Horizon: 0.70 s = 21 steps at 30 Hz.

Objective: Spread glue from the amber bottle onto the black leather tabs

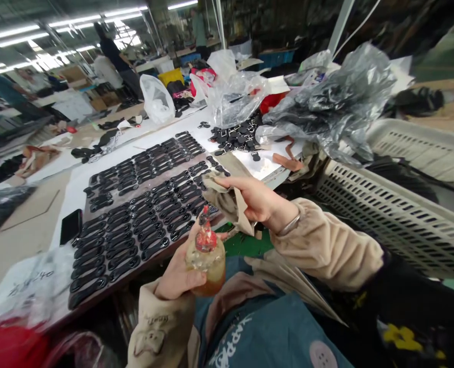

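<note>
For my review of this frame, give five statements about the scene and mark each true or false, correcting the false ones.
1. The left hand holds a bottle. True.
2. The right hand is empty. False: it holds a cloth.
3. The bottle's top is blue. False: it is mostly red.
4. The black parts lie in rows. True.
5. The basket stands on the person's left. False: it is on the right.
</note>
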### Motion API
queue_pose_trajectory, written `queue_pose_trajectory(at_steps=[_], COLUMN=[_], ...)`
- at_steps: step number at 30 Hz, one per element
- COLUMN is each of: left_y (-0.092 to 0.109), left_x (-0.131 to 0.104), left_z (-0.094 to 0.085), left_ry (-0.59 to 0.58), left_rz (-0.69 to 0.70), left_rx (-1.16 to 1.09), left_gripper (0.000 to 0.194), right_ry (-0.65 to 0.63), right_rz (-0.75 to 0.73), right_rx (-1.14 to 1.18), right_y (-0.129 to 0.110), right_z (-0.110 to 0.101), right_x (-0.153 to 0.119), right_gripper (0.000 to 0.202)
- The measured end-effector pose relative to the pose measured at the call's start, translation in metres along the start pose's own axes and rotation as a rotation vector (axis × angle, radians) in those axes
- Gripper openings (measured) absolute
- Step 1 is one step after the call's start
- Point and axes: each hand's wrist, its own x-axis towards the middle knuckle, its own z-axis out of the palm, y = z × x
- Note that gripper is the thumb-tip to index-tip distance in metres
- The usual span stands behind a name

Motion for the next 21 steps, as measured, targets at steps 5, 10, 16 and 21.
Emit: queue_pose_trajectory(at_steps=[5, 10, 16, 21], left_y=[-0.007, -0.018, -0.010, -0.002], left_x=[0.024, 0.022, 0.008, 0.012], left_z=[0.006, 0.013, 0.017, 0.019], left_ry=[-0.045, 0.107, 0.695, 0.786], left_rz=[-0.003, -0.025, 0.237, 0.339], left_rx=[-0.209, -0.234, -0.337, -0.469], left_gripper=[0.062, 0.071, 0.071, 0.056], right_ry=[-0.101, 0.031, 0.132, 0.132], right_rz=[0.097, -0.014, -0.201, -0.370], right_rx=[0.008, 0.018, -0.010, -0.456], right_y=[-0.004, -0.006, 0.009, 0.068], right_z=[0.006, -0.004, -0.074, -0.124], right_x=[0.002, 0.013, 0.013, -0.003], right_gripper=[0.029, 0.028, 0.032, 0.049])
